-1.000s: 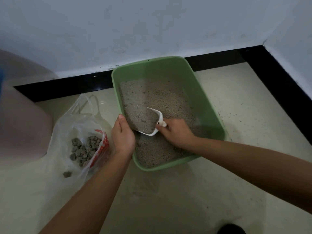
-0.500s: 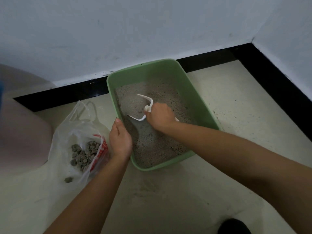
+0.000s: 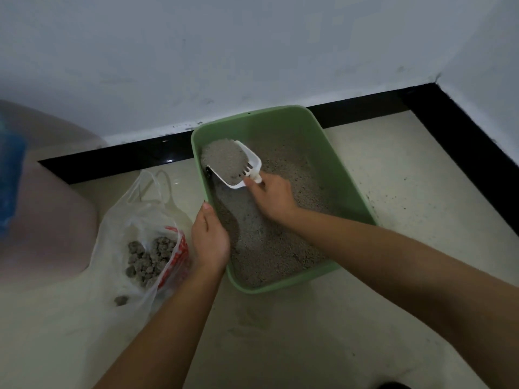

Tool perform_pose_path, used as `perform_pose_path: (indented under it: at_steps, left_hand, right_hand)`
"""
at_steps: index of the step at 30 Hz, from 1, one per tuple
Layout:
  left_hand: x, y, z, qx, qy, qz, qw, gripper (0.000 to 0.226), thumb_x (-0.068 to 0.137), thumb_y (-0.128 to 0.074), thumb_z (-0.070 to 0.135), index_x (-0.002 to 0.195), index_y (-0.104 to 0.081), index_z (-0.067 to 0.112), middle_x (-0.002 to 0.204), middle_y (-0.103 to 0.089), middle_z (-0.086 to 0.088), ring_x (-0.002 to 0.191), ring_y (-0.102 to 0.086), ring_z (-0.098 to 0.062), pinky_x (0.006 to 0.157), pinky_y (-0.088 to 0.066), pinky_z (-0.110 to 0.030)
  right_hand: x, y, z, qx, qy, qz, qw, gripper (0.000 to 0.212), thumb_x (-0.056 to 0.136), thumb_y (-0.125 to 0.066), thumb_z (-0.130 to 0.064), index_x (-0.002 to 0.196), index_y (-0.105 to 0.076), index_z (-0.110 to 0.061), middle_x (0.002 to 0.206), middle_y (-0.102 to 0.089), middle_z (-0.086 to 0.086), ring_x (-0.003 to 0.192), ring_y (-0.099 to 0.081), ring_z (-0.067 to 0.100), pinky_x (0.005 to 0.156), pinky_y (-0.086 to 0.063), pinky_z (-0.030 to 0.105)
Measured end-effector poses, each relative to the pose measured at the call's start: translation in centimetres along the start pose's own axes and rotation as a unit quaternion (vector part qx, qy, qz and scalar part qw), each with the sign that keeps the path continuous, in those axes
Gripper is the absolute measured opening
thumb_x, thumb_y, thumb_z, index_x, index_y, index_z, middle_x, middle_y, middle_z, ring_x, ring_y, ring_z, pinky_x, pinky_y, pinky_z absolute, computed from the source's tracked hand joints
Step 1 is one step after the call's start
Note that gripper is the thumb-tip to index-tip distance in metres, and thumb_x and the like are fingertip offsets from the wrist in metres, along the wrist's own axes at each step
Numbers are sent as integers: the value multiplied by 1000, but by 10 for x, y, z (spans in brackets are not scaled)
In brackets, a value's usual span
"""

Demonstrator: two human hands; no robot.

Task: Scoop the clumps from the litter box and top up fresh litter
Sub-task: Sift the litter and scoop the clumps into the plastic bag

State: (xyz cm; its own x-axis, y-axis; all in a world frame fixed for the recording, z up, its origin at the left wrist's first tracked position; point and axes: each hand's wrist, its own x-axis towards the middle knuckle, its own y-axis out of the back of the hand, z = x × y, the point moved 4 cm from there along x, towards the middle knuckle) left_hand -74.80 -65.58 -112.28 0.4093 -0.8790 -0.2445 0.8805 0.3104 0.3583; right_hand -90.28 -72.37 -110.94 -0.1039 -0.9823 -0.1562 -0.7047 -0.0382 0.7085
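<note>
A green litter box (image 3: 346,175) with grey litter stands on the floor against the wall. My right hand (image 3: 271,196) grips the handle of a white slotted scoop (image 3: 247,167), raised at the box's far left corner and heaped with litter. My left hand (image 3: 209,240) clasps the box's left rim near its front. Left of the box lies an open clear plastic bag (image 3: 134,220) with grey clumps (image 3: 148,258) inside. One clump (image 3: 120,300) lies on the floor beside the bag.
The box sits near a room corner with a black skirting strip (image 3: 460,136) along both walls. A large pinkish rounded object (image 3: 47,214) with something blue (image 3: 9,175) on it fills the left. A dark shape (image 3: 391,385) shows at the bottom edge. Pale floor lies right of the box.
My right hand has pushed the scoop from the box's middle to its far left corner and lifted it full of litter. My left hand stays on the rim.
</note>
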Motion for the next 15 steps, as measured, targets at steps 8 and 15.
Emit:
perform_pose_path:
  at_steps: [8, 15]
  left_hand:
    - [-2, 4, 4, -87, 89, -42, 991, 44, 100, -34, 40, 119, -67, 17, 125, -64, -10, 119, -56, -29, 107, -41, -46]
    - [0, 9, 8, -133, 141, -108, 975, 38, 97, -40, 32, 98, -73, 14, 88, -72, -5, 83, -66, -20, 68, -53, -30]
  right_hand:
    - [-38, 26, 33, -72, 119, -73, 988, 33, 99, -55, -39, 91, -70, -11, 66, -61, 0, 57, -53, 12, 57, -39, 27]
    - [-46, 36, 43, -139, 170, -142, 965, 38, 100, -51, -44, 113, -72, -15, 69, -62, 1, 55, -50, 7, 56, -36, 24]
